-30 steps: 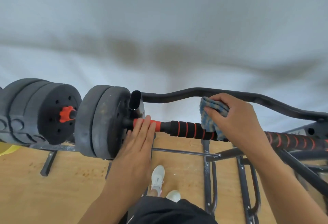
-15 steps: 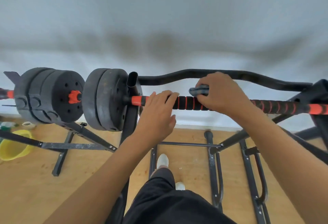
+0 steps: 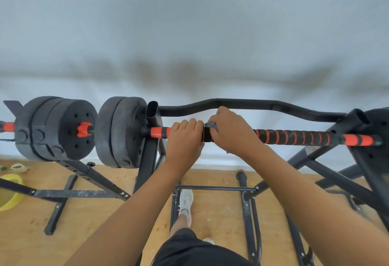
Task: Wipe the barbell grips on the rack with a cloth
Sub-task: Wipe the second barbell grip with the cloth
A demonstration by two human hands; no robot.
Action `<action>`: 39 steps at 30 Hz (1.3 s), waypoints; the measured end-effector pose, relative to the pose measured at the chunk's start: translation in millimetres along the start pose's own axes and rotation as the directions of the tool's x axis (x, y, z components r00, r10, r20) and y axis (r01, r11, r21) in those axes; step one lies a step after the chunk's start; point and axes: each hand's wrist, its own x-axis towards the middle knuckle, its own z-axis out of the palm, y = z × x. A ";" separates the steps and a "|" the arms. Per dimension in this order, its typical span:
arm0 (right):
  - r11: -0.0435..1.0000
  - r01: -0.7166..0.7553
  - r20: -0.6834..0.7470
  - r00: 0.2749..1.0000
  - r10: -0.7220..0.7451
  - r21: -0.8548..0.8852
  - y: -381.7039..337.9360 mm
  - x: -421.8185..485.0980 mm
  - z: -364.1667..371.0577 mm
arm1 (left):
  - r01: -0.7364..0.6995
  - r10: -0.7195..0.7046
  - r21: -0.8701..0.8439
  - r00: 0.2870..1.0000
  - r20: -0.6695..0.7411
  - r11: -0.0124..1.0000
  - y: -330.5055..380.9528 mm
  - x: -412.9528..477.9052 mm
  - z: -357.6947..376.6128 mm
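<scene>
Black steel rack (image 3: pixel 147 160) in front of me: carries the barbell (image 3: pixel 294 137) across its uprights, black plates (image 3: pixel 120 131) at the left end. Plywood floor (image 3: pixel 94 219) under my feet: rack legs, yellow basin (image 3: pixel 10 194) at far left, my white shoe (image 3: pixel 186 201).

Hidden and cut off
The cloth (image 3: pixel 212 126) is mostly covered by the right hand (image 3: pixel 231 132); the right plate (image 3: pixel 376 139) is cut by the edge.
</scene>
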 end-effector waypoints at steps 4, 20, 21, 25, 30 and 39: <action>1.000 -0.014 -0.043 0.999 0.014 0.015 -6.9 -11.7 9.0 | 0.077 -0.081 0.076 0.995 0.053 0.994 3.5 15.4 -5.0; 0.980 0.118 -0.184 0.979 -0.088 0.158 29.1 -20.2 -2.7 | 0.081 0.028 -0.214 0.886 0.464 0.973 -21.7 53.6 -23.1; 0.986 0.074 -0.186 0.981 -0.045 0.148 30.7 -10.7 -7.7 | 0.017 0.049 -0.192 0.940 0.337 0.981 -20.6 45.3 -20.3; 0.999 -0.003 -0.013 1.000 0.004 0.043 12.4 12.7 -13.1 | -0.090 0.089 0.000 0.984 0.152 0.996 -10.8 17.4 -2.0; 0.984 -0.076 0.081 0.993 0.090 -0.161 -16.7 -3.6 1.3 | -0.030 -0.006 0.111 0.952 0.306 0.993 -9.5 34.0 -7.8; 0.976 -0.076 0.046 0.995 0.087 -0.204 -17.4 -34.4 9.8 | 0.274 0.091 -0.226 0.430 0.898 0.935 -21.7 83.7 -24.4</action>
